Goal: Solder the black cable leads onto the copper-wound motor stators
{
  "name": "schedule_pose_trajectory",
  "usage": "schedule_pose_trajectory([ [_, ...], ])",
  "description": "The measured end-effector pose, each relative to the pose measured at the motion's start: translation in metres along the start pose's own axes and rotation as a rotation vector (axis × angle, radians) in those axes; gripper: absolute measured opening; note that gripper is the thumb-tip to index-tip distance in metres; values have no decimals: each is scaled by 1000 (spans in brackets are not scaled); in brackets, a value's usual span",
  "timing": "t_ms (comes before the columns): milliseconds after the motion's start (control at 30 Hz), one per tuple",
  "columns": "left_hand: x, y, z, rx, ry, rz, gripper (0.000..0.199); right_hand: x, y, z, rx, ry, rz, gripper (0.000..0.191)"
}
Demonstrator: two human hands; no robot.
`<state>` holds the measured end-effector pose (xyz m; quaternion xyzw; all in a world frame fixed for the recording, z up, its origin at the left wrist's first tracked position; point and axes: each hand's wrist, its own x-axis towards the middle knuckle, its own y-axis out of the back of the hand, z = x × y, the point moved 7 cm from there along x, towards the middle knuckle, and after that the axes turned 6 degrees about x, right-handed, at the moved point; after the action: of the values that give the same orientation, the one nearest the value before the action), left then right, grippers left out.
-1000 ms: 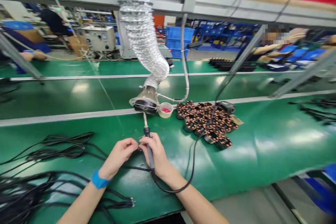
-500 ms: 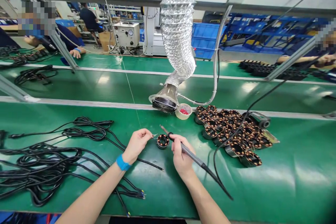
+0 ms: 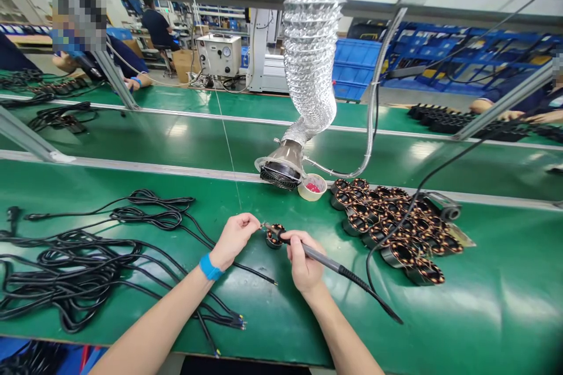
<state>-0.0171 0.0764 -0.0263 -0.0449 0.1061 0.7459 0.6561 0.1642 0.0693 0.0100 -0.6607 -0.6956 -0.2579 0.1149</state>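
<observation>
My right hand [image 3: 302, 261] grips a black soldering iron [image 3: 328, 265], its metal tip pointing left at the fingertips of my left hand [image 3: 234, 238]. That hand, with a blue wristband, pinches a thin wire end and a strand of solder that runs up out of view. A small copper-wound stator [image 3: 274, 236] lies on the green bench just behind the iron's tip. A black cable [image 3: 253, 272] trails from my left hand toward the near edge.
A heap of several copper-wound stators [image 3: 391, 227] lies to the right. A silver fume duct with fan mouth [image 3: 281, 171] hangs ahead, beside a small cup of red bits [image 3: 312, 187]. Black cable bundles [image 3: 79, 258] cover the left. Other people work at the far benches.
The iron swung from upright to lying across, tip pointing left at my left fingertips. The stator came into view on the bench. The view shifted, bringing more cables in at left.
</observation>
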Motion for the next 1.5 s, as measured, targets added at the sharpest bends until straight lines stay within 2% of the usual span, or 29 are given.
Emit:
schedule_pose_trajectory([
  [133, 0, 0, 1, -3, -4, 1, 19, 0, -1, 4, 83, -64, 7, 31],
  [400, 0, 0, 0, -13, 7, -19, 20, -1, 5, 8, 193, -115, 132, 31],
  [667, -1, 0, 2, -3, 3, -18, 17, -5, 8, 15, 138, -128, 127, 32],
  [1067, -1, 0, 1, -3, 0, -30, 17, -3, 6, 11, 160, -101, 110, 30],
  [1300, -1, 0, 1, -2, -10, -40, 18, -2, 0, 7, 149, -72, 43, 29],
  [1500, -1, -1, 0, 0, -9, -47, 18, -3, 0, 8, 132, -77, 38, 30],
])
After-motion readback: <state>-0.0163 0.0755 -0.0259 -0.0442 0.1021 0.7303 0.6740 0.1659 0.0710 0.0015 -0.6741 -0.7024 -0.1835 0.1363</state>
